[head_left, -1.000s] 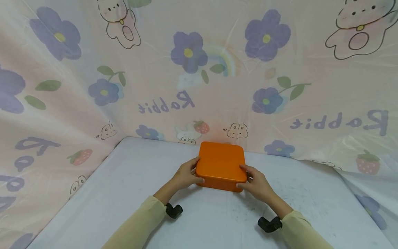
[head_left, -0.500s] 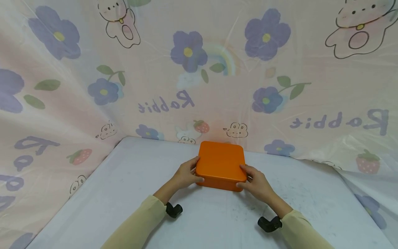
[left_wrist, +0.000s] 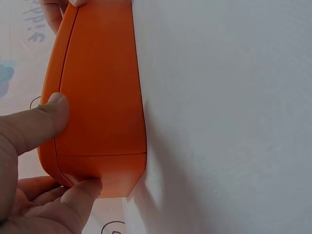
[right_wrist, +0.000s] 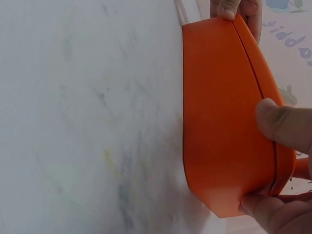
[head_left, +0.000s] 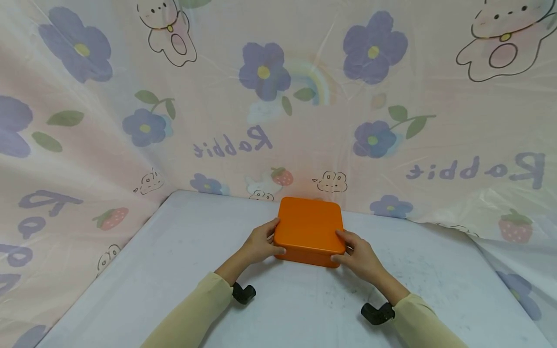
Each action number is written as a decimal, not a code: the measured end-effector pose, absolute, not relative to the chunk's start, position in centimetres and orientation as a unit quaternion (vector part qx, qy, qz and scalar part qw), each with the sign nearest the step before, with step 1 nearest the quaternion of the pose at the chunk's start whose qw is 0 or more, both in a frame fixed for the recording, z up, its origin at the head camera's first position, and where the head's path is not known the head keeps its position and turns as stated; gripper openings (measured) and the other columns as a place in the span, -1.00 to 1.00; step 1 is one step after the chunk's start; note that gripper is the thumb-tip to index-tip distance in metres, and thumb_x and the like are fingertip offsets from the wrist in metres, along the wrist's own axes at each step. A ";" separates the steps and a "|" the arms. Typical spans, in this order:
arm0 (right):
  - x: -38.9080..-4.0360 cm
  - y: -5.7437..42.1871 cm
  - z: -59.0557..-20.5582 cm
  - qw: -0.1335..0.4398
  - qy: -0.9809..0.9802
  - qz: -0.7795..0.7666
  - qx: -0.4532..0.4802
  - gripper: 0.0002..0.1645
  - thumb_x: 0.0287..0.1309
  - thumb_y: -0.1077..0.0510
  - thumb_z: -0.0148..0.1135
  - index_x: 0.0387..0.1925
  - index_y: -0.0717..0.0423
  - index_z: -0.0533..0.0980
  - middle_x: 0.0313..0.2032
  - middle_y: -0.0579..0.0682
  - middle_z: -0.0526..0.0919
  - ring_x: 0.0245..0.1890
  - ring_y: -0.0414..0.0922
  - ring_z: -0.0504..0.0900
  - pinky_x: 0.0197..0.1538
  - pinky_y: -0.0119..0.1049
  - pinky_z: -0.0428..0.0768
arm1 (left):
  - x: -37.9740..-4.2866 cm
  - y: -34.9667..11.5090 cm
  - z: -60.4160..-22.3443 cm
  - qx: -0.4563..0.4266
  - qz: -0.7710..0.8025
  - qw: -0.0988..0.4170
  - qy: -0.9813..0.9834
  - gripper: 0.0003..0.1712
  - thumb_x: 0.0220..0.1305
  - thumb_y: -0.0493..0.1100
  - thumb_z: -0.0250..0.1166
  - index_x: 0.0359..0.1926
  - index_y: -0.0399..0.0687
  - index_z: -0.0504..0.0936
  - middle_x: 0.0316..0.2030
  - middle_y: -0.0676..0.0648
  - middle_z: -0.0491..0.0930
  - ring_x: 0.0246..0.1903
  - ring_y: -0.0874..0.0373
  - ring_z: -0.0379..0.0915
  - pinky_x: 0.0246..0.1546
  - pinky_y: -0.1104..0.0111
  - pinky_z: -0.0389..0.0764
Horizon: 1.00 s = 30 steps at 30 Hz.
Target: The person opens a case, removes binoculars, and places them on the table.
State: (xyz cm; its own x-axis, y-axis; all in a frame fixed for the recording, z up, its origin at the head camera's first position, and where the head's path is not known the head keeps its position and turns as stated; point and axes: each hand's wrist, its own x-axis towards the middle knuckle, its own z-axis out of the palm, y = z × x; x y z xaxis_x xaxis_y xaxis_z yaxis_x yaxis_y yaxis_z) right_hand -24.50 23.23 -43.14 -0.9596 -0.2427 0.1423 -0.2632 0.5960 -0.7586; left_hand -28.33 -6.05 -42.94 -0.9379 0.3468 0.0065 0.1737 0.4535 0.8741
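A square orange box [head_left: 310,224] with rounded corners sits on the white table, near its back edge. The wrist views show a thin seam under the lid, running round the box [left_wrist: 102,87]; the lid is on. My left hand [head_left: 259,244] grips the left front corner, its thumb on the front face at the seam and its fingers on the left side. At the right front corner my right hand [head_left: 362,258] holds on the same way, thumb on the front near the seam [right_wrist: 253,63], fingers along the right side. What is inside the box is hidden.
Behind and to the left of the table [head_left: 183,270] hangs a pale curtain [head_left: 304,130] printed with flowers, rabbits and strawberries. Faint dark smudges mark the white surface on the right. Black wrist cameras [head_left: 243,294] sit at both cuffs.
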 end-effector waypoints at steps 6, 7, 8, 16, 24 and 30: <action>-24.4 23.1 -43.0 0.013 -0.895 0.423 0.141 -0.06 0.04 0.22 0.41 0.39 0.36 0.16 0.38 0.37 0.19 0.32 0.24 0.35 0.19 -0.08 0.48 | -28.3 -6.1 -42.9 0.153 0.500 0.084 0.848 0.09 0.02 -0.24 0.49 0.49 -0.09 0.06 0.48 -0.04 0.09 0.43 0.02 0.12 0.32 0.18 0.36; -24.4 23.1 -43.0 0.013 -0.896 0.422 0.141 -0.07 0.05 0.22 0.41 0.39 0.36 0.17 0.38 0.37 0.19 0.32 0.24 0.35 0.19 -0.09 0.48 | -28.3 -6.0 -42.9 0.153 0.501 0.083 0.848 0.09 0.01 -0.24 0.49 0.49 -0.09 0.06 0.48 -0.04 0.09 0.43 0.02 0.13 0.32 0.18 0.36; -24.3 23.1 -43.0 0.014 -0.896 0.421 0.141 -0.07 0.05 0.22 0.40 0.39 0.36 0.17 0.39 0.38 0.18 0.32 0.23 0.36 0.18 -0.10 0.48 | -28.3 -6.0 -42.9 0.152 0.502 0.083 0.848 0.09 0.01 -0.24 0.49 0.49 -0.09 0.06 0.48 -0.04 0.09 0.43 0.02 0.13 0.32 0.18 0.36; -24.3 23.0 -43.0 0.022 -0.900 0.413 0.135 -0.07 0.05 0.21 0.41 0.38 0.35 0.18 0.39 0.38 0.18 0.33 0.24 0.34 0.19 -0.11 0.46 | -28.3 -6.0 -42.8 0.146 0.502 0.088 0.848 0.09 0.01 -0.23 0.49 0.49 -0.08 0.06 0.48 -0.03 0.09 0.43 0.03 0.13 0.32 0.18 0.36; -24.4 22.9 -43.1 0.023 -0.903 0.409 0.133 -0.08 0.05 0.21 0.41 0.38 0.34 0.18 0.39 0.36 0.19 0.34 0.23 0.33 0.20 -0.11 0.46 | -28.3 -6.0 -42.7 0.148 0.498 0.086 0.850 0.09 0.02 -0.21 0.49 0.49 -0.09 0.05 0.49 -0.04 0.08 0.43 0.02 0.12 0.33 0.18 0.35; -24.4 22.9 -43.0 0.018 -0.904 0.408 0.129 -0.07 0.06 0.20 0.40 0.39 0.32 0.17 0.39 0.36 0.18 0.31 0.25 0.37 0.15 -0.07 0.52 | -28.3 -6.0 -42.8 0.154 0.500 0.084 0.848 0.09 0.03 -0.22 0.48 0.49 -0.10 0.04 0.49 -0.05 0.07 0.44 0.02 0.11 0.33 0.18 0.35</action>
State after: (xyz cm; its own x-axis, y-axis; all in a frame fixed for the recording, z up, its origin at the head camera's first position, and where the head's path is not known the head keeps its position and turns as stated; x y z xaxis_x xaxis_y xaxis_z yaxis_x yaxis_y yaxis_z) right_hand -24.42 22.94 -43.04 -0.9660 -0.2187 0.1377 -0.2479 0.6336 -0.7329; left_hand -28.30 -6.03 -42.79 -0.9383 0.3456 0.0122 0.1777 0.4515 0.8744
